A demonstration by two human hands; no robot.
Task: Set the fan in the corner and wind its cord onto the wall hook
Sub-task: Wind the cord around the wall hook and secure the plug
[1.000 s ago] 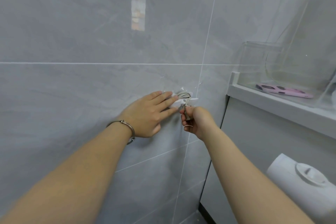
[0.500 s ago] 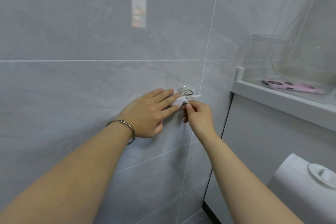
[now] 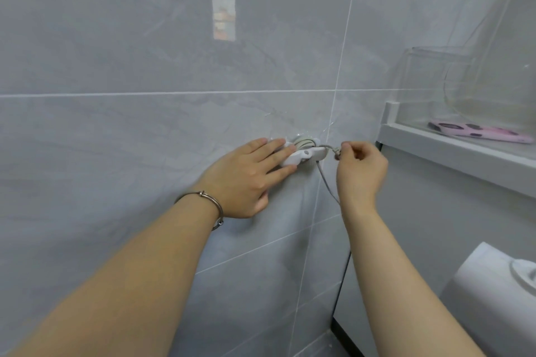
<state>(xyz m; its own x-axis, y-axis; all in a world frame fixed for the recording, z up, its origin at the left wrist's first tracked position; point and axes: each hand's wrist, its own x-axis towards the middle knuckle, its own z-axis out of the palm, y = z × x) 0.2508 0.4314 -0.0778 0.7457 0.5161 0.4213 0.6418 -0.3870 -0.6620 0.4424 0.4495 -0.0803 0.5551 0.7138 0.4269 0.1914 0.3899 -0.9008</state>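
A person's left hand point(image 3: 246, 177) presses straight fingers flat against the white wall hook point(image 3: 304, 155) on a grey tiled wall. The right hand point(image 3: 361, 171), at the hook's 3 o'clock, pinches the grey cord point(image 3: 304, 142) between curled fingers, with several turns already coiled on the hook. With the white fan point(image 3: 493, 298) sitting low at 5 o'clock by the corner, a hard sideways tug could peel the hook off the tile or let the coils spring loose.

Cord point(image 3: 325, 181) midsection (behind right forearm point(image 3: 377, 255))
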